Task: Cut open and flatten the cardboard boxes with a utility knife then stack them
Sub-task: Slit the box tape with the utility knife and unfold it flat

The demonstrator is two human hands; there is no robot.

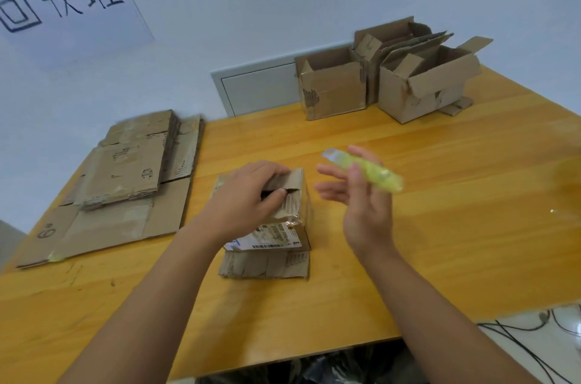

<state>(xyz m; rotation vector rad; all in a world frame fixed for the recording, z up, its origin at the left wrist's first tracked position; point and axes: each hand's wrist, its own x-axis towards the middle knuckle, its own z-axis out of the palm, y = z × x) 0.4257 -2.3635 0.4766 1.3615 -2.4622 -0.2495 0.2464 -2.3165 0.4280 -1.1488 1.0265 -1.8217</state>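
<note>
A small cardboard box (pixel 283 233) with a white shipping label stands at the middle of the wooden table (pixel 440 226). My left hand (pixel 248 195) grips its top flaps, fingers curled into the opening. My right hand (pixel 355 195) hovers just right of the box, palm up. It holds a yellow-green utility knife (pixel 367 171) between thumb and index finger while the other fingers are spread. The knife's tip points up and left. A stack of flattened cardboard (pixel 125 182) lies at the table's left side.
Three open cardboard boxes (pixel 390 75) stand at the table's far edge by the wall. A paper sign (pixel 63 3) with handwriting hangs on the wall at upper left. Black cables (pixel 534 336) lie on a grey surface at lower right.
</note>
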